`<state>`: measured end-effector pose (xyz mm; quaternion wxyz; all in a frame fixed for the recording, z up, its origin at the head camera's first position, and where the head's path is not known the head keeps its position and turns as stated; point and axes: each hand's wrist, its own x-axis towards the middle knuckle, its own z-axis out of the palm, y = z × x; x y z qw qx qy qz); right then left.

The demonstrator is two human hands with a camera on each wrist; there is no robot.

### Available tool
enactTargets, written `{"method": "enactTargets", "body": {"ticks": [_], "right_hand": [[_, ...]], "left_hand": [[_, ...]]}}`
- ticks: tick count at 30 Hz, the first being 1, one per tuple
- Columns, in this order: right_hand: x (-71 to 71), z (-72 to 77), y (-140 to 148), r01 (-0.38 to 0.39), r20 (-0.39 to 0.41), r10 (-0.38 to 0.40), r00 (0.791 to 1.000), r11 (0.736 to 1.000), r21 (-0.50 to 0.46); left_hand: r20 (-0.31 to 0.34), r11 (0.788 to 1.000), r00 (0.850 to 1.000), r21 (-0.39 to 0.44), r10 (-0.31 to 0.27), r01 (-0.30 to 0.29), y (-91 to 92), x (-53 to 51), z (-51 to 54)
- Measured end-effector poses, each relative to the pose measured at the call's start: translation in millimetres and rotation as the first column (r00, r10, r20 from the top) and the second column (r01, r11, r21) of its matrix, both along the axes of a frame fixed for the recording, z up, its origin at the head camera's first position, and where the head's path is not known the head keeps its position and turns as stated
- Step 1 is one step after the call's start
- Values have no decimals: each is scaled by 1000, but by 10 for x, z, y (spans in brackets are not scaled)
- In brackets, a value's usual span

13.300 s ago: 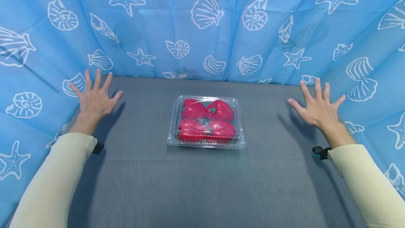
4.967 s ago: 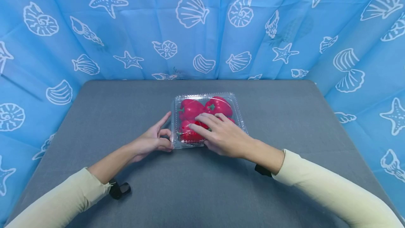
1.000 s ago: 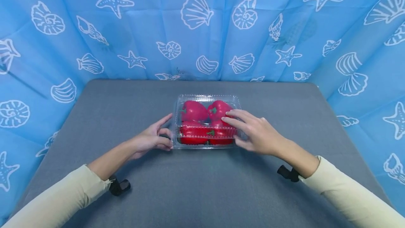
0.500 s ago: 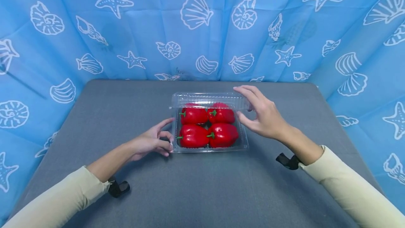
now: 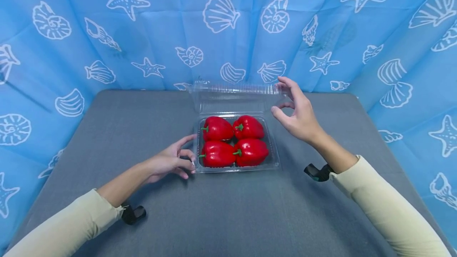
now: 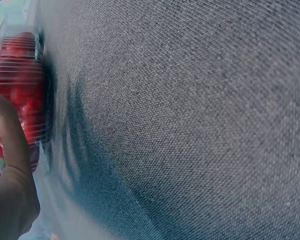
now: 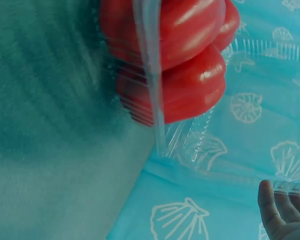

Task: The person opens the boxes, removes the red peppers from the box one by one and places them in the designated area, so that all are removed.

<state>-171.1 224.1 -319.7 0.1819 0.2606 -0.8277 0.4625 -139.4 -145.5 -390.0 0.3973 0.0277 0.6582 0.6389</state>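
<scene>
Lid-opening seems in hand: the clear lid (image 5: 232,90) is held raised near its right corner by curled fingers of the right hand (image 5: 300,118). The left edge of the container (image 5: 250,169), on the table (image 5: 228,213), is touched by the left hand (image 5: 168,161), fingers partly bent, pinch unclear. Four red peppers (image 5: 251,152) are exposed; tipping the lid fully back is likely called for.
</scene>
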Motion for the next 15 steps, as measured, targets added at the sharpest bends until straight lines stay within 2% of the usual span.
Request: {"method": "enactTargets", "body": {"ticks": [5,8,12,15], "right_hand": [[-108,12,4,-1,65,4,998,999,-51],[-111,102,-42,7,130,0,991,998,-58],[-226,95,-48,12,250,7,968,997,-75],[-396,-16,-19,24,319,6,948,996,-89]], "left_hand": [[-4,1000,1000,-3,4,-4,-2,-1,3],[-12,1000,1000,6,-3,3,-6,0,5],[-21,1000,1000,21,-21,21,-21,-5,0],[-14,1000,1000,17,-23,23,-27,-5,-3]]}}
